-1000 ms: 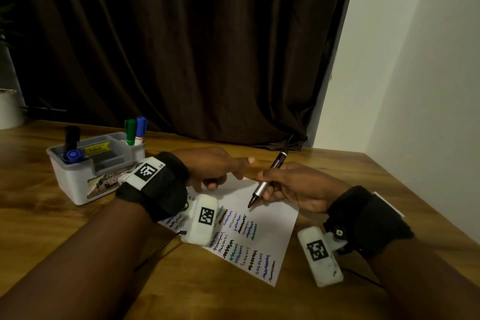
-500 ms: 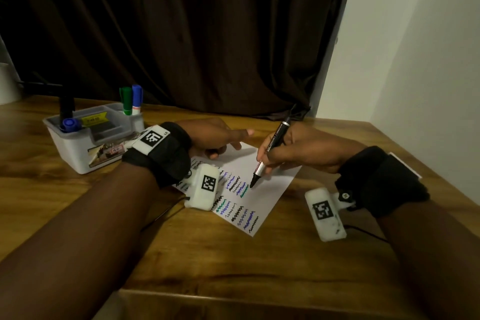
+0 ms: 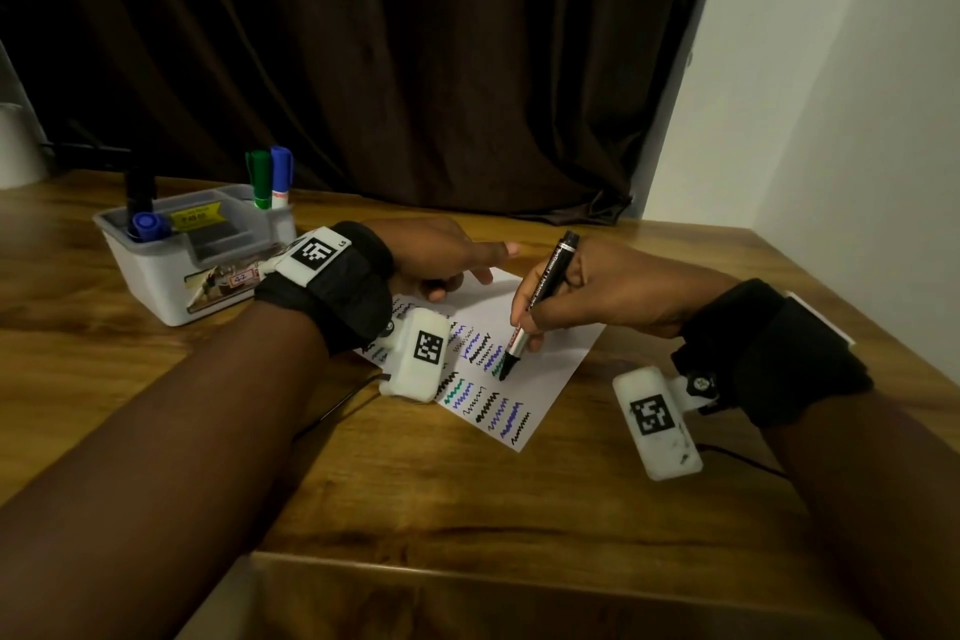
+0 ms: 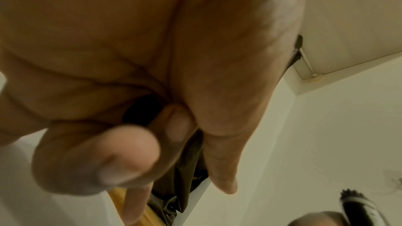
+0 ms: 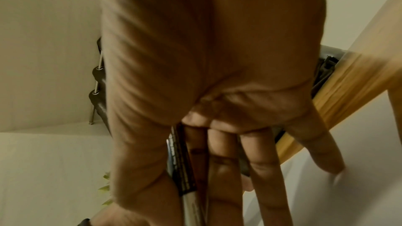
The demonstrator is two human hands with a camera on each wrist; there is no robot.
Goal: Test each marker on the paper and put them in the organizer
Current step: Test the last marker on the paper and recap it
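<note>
My right hand (image 3: 524, 322) grips a black marker (image 3: 545, 291) like a pen, uncapped, its tip touching the white paper (image 3: 563, 346) beside rows of black, blue and green squiggles. The same marker (image 5: 181, 164) runs between thumb and fingers in the right wrist view. My left hand (image 3: 452, 270) rests on the paper's far left part, index finger stretched out, the other fingers curled round a small black cap (image 4: 142, 109). The grey organizer (image 3: 156, 278) stands at the left and holds a green marker (image 3: 258, 177), a blue marker (image 3: 281, 172), a black marker (image 3: 139, 192) and another blue one (image 3: 148, 225).
The wooden table (image 3: 467, 494) ends in a front edge close to me and a right edge near the white wall (image 3: 841, 94). A dark curtain (image 3: 389, 42) hangs behind. A white object (image 3: 15, 146) sits at the far left.
My right hand has swung the marker down and towards me, so its tip now meets the paper by the squiggles. The left hand has stayed on the sheet. The head view has tilted down.
</note>
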